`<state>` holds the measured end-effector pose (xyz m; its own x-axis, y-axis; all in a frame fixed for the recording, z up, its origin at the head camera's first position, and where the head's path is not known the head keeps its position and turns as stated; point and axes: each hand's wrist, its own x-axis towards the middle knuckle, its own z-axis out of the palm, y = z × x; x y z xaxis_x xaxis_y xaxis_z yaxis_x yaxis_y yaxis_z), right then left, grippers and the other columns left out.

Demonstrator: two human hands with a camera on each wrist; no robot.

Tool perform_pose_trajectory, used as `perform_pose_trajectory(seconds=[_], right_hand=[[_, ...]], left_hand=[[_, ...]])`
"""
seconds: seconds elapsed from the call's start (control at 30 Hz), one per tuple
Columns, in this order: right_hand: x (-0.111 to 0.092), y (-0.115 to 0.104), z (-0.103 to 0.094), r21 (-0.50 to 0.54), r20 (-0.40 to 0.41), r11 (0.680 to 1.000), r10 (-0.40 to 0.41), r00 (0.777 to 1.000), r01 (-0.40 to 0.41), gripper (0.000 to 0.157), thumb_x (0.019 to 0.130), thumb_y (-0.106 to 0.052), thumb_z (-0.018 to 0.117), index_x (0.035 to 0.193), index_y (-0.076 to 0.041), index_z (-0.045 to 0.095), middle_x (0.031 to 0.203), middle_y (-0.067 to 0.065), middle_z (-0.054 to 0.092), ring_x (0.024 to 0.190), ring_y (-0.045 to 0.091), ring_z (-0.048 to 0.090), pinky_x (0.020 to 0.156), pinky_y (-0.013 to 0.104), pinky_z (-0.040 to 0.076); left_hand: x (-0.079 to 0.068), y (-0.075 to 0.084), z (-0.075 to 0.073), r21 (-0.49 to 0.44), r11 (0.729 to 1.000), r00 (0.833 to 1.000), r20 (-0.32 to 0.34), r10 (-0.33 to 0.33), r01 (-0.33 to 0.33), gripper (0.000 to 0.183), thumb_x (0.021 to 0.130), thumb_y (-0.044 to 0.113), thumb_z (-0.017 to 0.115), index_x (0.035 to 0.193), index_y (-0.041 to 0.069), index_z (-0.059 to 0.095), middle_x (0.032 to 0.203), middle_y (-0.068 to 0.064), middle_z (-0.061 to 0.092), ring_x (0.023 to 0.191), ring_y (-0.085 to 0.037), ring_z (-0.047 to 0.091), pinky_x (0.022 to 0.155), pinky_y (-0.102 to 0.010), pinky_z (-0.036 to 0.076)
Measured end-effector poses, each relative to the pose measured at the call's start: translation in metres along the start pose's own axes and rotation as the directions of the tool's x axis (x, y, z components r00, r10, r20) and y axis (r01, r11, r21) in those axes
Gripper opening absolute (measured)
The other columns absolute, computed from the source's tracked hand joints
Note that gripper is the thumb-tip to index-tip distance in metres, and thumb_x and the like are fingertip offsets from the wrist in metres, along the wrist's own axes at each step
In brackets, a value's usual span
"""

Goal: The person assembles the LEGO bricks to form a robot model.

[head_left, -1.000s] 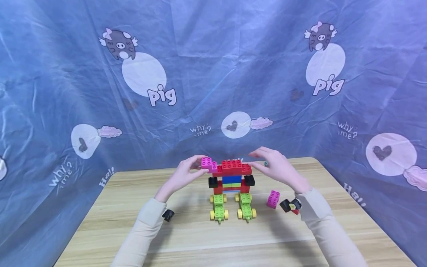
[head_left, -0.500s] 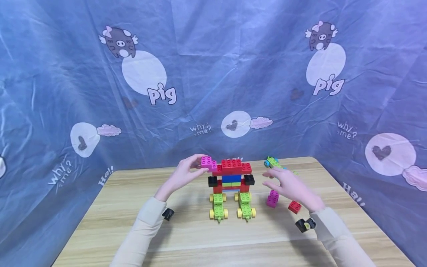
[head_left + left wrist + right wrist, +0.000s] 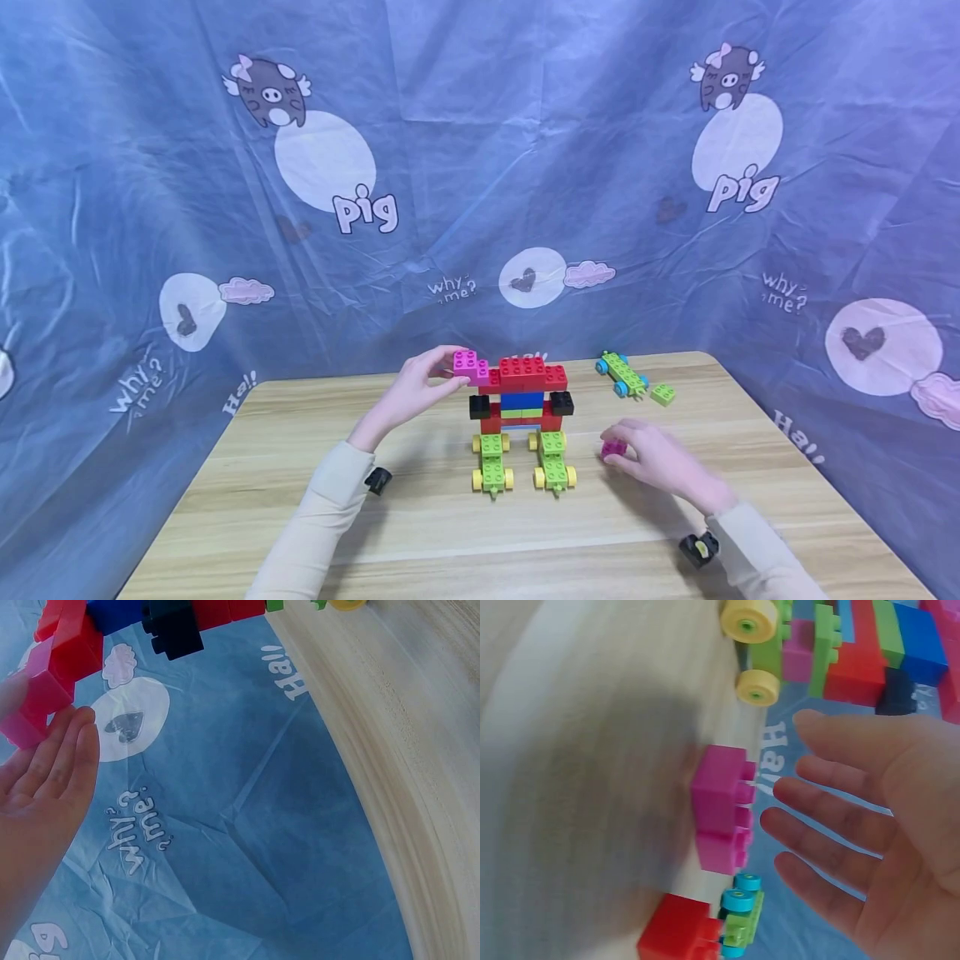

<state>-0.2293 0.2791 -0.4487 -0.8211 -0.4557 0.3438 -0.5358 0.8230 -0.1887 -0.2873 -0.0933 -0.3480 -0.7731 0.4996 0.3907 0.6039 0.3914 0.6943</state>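
My left hand (image 3: 416,392) pinches pink bricks (image 3: 467,367) at the upper left end of a brick figure (image 3: 522,402), thumb in front and fingers behind. The same pink bricks (image 3: 46,694) join red ones in the left wrist view. The figure has red, blue and black bricks and stands on two green wheeled bases (image 3: 492,462) with yellow wheels. Over a pink brick piece (image 3: 613,448) on the table hovers my right hand (image 3: 663,460), partly covering it. In the right wrist view my fingers are spread, a gap between them and the pink brick piece (image 3: 724,810).
A green wheeled base (image 3: 622,373) with blue wheels lies at the back right, beside a small green brick (image 3: 663,394). A red brick (image 3: 679,930) sits near the pink one, hidden from the head view. Patterned blue cloth (image 3: 480,208) hangs behind the wooden table (image 3: 450,542).
My right hand has moved from the figure's upper right side down to the loose pink brick piece, uncovering the blue-wheeled base and green brick. My left hand stays at the figure.
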Motion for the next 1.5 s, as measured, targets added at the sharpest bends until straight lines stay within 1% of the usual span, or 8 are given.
perform_pose_trajectory(seconds=[0.23,0.33,0.57,0.8,0.93,1.1,1.33,1.5], right_hand=[[-0.005,0.0,0.005,0.038,0.032,0.999,0.003,0.999,-0.005,0.02,0.077,-0.016,0.073,0.095,-0.011,0.067,0.089,0.0,0.069,0.079,0.014,0.065,0.071,0.028,0.056],[-0.007,-0.002,0.006,0.026,0.03,1.0,-0.006,1.0,0.005,0.02,0.076,-0.016,0.074,0.094,-0.012,0.068,0.089,-0.001,0.069,0.08,0.014,0.065,0.072,0.03,0.056],[-0.009,-0.004,0.003,0.055,0.07,0.998,-0.022,0.997,0.018,0.015,0.076,-0.018,0.073,0.09,-0.017,0.068,0.085,-0.008,0.068,0.079,0.008,0.062,0.071,0.026,0.054],[-0.011,-0.002,0.002,0.069,0.047,0.997,-0.034,0.998,0.031,0.02,0.075,-0.012,0.074,0.094,-0.013,0.067,0.089,-0.003,0.069,0.084,0.016,0.066,0.076,0.034,0.056],[-0.012,-0.002,0.001,0.082,0.079,0.997,-0.022,0.997,0.016,0.022,0.075,-0.013,0.074,0.096,-0.013,0.067,0.091,-0.003,0.07,0.084,0.015,0.066,0.076,0.034,0.057],[-0.012,-0.001,0.001,0.075,0.086,0.997,-0.012,0.996,0.006,0.026,0.074,-0.014,0.075,0.099,-0.012,0.067,0.094,0.0,0.07,0.086,0.017,0.067,0.077,0.034,0.057],[-0.011,0.001,0.005,0.087,0.104,0.996,-0.014,0.995,0.005,0.03,0.07,-0.013,0.077,0.098,-0.009,0.067,0.094,0.001,0.07,0.086,0.017,0.065,0.077,0.033,0.056],[-0.01,0.002,0.005,0.105,0.114,0.994,-0.019,0.993,0.007,0.028,0.069,-0.011,0.077,0.095,-0.008,0.067,0.091,0.001,0.069,0.083,0.015,0.064,0.074,0.029,0.056]], left_hand=[[0.0,-0.001,0.0,-0.002,1.0,1.0,0.005,0.004,-0.004,0.04,0.087,0.013,0.065,0.124,0.004,0.054,0.117,-0.015,0.063,0.102,-0.029,0.064,0.091,-0.044,0.053],[0.0,-0.001,0.0,-0.008,1.0,1.0,-0.004,0.003,-0.003,0.039,0.087,0.011,0.065,0.124,0.004,0.055,0.117,-0.016,0.063,0.102,-0.03,0.064,0.091,-0.046,0.053],[0.0,-0.002,0.002,-0.006,1.0,1.0,-0.013,-0.003,0.003,0.039,0.086,0.011,0.066,0.124,0.004,0.055,0.117,-0.016,0.063,0.101,-0.03,0.064,0.091,-0.046,0.053],[0.001,-0.003,0.001,-0.017,1.0,1.0,-0.004,0.006,-0.006,0.039,0.086,0.011,0.066,0.123,0.002,0.055,0.116,-0.017,0.063,0.1,-0.031,0.065,0.09,-0.046,0.054],[0.001,-0.003,0.001,-0.025,1.0,1.0,0.003,0.007,-0.007,0.039,0.087,0.011,0.065,0.123,0.001,0.055,0.115,-0.017,0.063,0.1,-0.031,0.065,0.09,-0.045,0.053],[0.0,-0.001,0.001,-0.029,1.0,1.0,-0.003,0.01,-0.01,0.039,0.086,0.01,0.066,0.123,0.001,0.055,0.115,-0.018,0.063,0.1,-0.032,0.065,0.09,-0.047,0.053],[0.0,0.004,-0.001,-0.017,1.0,1.0,-0.003,0.018,-0.019,0.038,0.087,0.01,0.066,0.123,0.001,0.056,0.115,-0.017,0.064,0.099,-0.03,0.065,0.09,-0.044,0.054],[0.002,-0.006,0.001,-0.018,1.0,1.0,-0.002,0.012,-0.012,0.039,0.086,0.011,0.066,0.123,0.002,0.056,0.116,-0.016,0.064,0.099,-0.028,0.066,0.089,-0.042,0.055]])
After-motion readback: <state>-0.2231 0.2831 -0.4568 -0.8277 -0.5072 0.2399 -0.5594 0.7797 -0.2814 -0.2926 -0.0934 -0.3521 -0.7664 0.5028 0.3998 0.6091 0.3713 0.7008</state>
